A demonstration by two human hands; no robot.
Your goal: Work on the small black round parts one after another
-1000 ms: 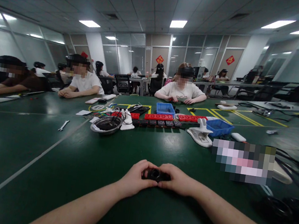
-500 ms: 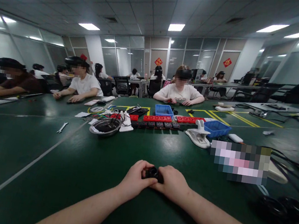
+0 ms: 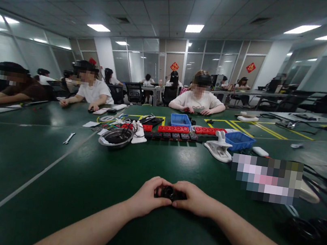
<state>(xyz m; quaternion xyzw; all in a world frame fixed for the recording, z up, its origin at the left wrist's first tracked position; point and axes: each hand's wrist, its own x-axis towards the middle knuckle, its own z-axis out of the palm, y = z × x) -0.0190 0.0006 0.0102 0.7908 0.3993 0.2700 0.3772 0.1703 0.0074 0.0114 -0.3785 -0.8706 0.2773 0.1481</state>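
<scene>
Both hands point(image 3: 146, 197) point(image 3: 194, 200), black part point(image 3: 168, 193) between

Black part point(image 3: 168, 192): glossy round collar is facing up toward the camera, showing a dark hollow. It is sitting between left hand point(image 3: 148, 197) and right hand point(image 3: 192, 199); fingers are hiding its full outline.

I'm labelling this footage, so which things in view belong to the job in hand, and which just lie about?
Seemingly in the job:
small black object with a round opening
left hand and right hand, holding it

Apparently lying about:
silver metal wrench
round silver metal bowl
white plastic clip
blue rectangular plastic trays
</scene>
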